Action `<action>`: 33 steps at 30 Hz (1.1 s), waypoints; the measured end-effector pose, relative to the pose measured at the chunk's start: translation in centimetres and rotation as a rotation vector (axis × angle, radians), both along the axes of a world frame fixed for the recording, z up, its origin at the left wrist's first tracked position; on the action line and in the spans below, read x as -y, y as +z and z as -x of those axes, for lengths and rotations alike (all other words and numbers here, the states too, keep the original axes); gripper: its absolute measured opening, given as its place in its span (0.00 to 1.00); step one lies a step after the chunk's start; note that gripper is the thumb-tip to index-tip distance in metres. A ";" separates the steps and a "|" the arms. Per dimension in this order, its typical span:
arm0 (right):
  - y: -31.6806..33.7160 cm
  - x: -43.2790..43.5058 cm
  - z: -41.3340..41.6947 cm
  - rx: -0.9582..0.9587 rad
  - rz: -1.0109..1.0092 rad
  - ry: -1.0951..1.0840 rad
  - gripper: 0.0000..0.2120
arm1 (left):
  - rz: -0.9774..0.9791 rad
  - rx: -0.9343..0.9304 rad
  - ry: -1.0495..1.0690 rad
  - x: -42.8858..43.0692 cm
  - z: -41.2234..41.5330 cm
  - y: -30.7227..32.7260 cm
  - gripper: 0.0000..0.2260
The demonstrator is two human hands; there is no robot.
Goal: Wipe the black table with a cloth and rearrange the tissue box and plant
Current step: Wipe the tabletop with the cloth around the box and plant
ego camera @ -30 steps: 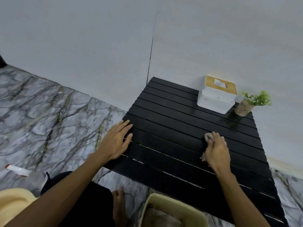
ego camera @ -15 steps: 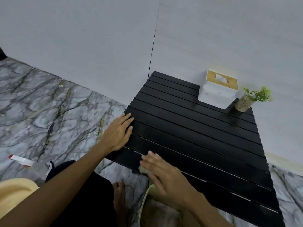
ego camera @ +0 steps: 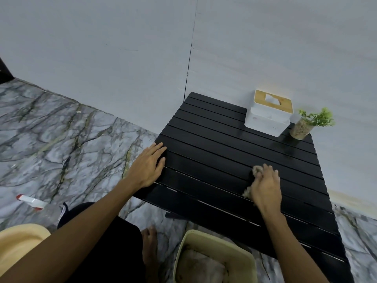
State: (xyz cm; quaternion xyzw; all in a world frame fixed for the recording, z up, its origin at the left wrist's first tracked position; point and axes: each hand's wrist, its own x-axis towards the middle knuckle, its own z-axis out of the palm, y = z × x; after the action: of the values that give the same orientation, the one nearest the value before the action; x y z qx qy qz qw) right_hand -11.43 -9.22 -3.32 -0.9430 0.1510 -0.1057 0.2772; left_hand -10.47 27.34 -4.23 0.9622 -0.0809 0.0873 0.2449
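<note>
The low black slatted table [ego camera: 214,152] stands against the grey wall. My right hand [ego camera: 266,187] presses a crumpled beige cloth [ego camera: 256,171] onto the table's middle right; most of the cloth is hidden under my fingers. My left hand [ego camera: 148,166] lies flat, fingers apart, on the table's left edge. At the far right corner sits the white tissue box [ego camera: 267,116] with a wooden lid. Just right of it stands the small green plant [ego camera: 306,124] in a glass of pebbles.
A pale green bin [ego camera: 214,260] with cloths inside stands on the marble floor below the table's near edge. A yellow basin [ego camera: 18,240] is at the bottom left. A red and white spray bottle [ego camera: 30,202] lies on the floor at left. My bare foot [ego camera: 150,244] rests beside the bin.
My right hand swept with the cloth from the table's middle to its near left edge, and has now swung back to the middle right. The left hand has stayed put.
</note>
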 end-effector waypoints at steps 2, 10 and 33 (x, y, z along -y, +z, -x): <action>-0.4 -2.1 -3.4 0.025 0.109 0.011 0.21 | 0.054 -0.005 0.015 0.2 0.1 0.2 0.20; 0.2 -14.5 -12.3 -0.019 0.092 0.333 0.22 | 0.352 -0.043 0.070 -0.3 0.5 1.5 0.22; 2.5 -25.8 1.1 -0.005 0.040 1.157 0.14 | 0.979 -0.299 0.238 -3.5 1.6 3.4 0.21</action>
State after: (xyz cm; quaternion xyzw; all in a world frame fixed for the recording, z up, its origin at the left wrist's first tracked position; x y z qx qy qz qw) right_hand -12.54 16.60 -0.83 -0.8775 -0.3904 0.0622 0.2716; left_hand -12.04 30.84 -0.85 0.7396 0.1150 0.0036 0.6631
